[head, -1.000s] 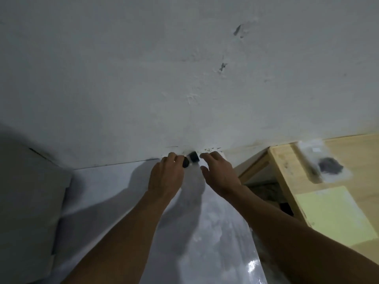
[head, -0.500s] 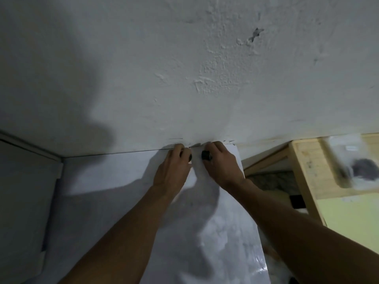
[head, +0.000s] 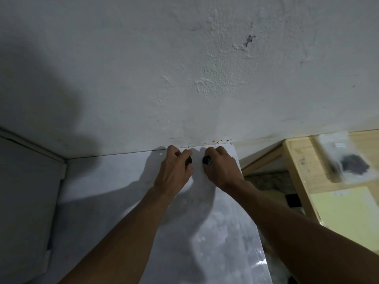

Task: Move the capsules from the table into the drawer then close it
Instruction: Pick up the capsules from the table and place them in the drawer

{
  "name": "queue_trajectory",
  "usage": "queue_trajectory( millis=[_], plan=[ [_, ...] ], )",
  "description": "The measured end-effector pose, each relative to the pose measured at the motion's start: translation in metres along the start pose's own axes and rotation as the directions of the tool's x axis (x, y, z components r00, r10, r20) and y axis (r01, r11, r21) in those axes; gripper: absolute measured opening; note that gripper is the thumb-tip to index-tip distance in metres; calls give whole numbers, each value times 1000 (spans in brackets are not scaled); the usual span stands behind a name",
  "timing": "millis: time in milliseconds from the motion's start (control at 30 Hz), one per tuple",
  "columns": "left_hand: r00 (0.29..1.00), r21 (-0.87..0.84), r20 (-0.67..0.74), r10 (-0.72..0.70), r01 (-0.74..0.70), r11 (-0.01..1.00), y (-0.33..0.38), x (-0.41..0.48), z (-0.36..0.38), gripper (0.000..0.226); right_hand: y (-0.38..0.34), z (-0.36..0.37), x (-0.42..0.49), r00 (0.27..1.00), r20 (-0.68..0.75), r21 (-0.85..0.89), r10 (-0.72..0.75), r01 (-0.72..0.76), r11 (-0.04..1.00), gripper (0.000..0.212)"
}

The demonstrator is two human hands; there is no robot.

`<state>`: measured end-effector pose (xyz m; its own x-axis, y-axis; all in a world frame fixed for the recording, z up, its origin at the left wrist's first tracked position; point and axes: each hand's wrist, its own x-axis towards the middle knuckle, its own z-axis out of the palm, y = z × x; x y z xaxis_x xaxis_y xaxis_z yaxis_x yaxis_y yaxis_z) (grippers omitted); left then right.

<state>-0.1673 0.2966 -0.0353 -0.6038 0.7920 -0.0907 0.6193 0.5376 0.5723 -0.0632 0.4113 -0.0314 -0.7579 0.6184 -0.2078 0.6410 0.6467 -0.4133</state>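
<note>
Fingers (head: 181, 155) of left hand (head: 174, 173): curled, pinching the left capsule (head: 188, 160), small and dark, at the tips.
Fingers (head: 218, 151) of right hand (head: 222, 170): curled likewise round the right capsule (head: 206, 160), same kind.

Position: left capsule at 1 o'clock of its hand's knuckles, right capsule at 10 o'clock of its own. Each protrudes inward toward the other, with a strip of bare table (head: 123, 181) between them.

Change: a second ago the two dark pieces sat together between the hands at the wall; half a second ago they were closer. Now apart, one per hand.

Reading: pickup looks made; whether lifted clear of the surface, cannot tell. Carry, drop and closing remain.

Surroundings: wall (head: 184, 78) at 12 o'clock, touching the table's far edge. Grey cabinet (head: 26, 191) at 9 o'clock. Wooden bench (head: 301, 160) at 3 o'clock, bearing a plastic bag (head: 346, 160). Drawer: not identifiable in view.
</note>
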Motion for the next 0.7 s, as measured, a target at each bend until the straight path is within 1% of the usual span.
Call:
queue_trajectory(
  millis=[100,200,300,400,533,600,700],
  plan=[
    [998,-54,-53,-20,17,998,2,-11,-7,27,-7,-4,-7,1000,8,-25,-21,21,999,19],
    [990,-105,-121,-69,56,993,5,-25,-18,25,-14,-11,-18,997,-8,-38,-71,70,997,25],
    [981,-81,-183,-68,54,995,7,-41,-32,25,-24,-21,-34,993,-17,-58,-116,114,992,31],
    [966,-59,-247,-71,58,997,12,-63,-49,24,-35,-33,-55,991,-47,-49,-128,126,991,27],
    [945,-96,-296,-138,114,989,28,-105,-70,21,-46,-44,-96,982,-83,-66,-171,166,984,27],
    [942,-85,-302,-144,124,989,36,-129,-76,26,-53,-47,-120,975,-97,-72,-198,192,979,29],
    [935,-102,-319,-154,127,987,45,-172,-80,51,-67,-49,-161,964,-121,-66,-239,232,970,34]
  ],
)
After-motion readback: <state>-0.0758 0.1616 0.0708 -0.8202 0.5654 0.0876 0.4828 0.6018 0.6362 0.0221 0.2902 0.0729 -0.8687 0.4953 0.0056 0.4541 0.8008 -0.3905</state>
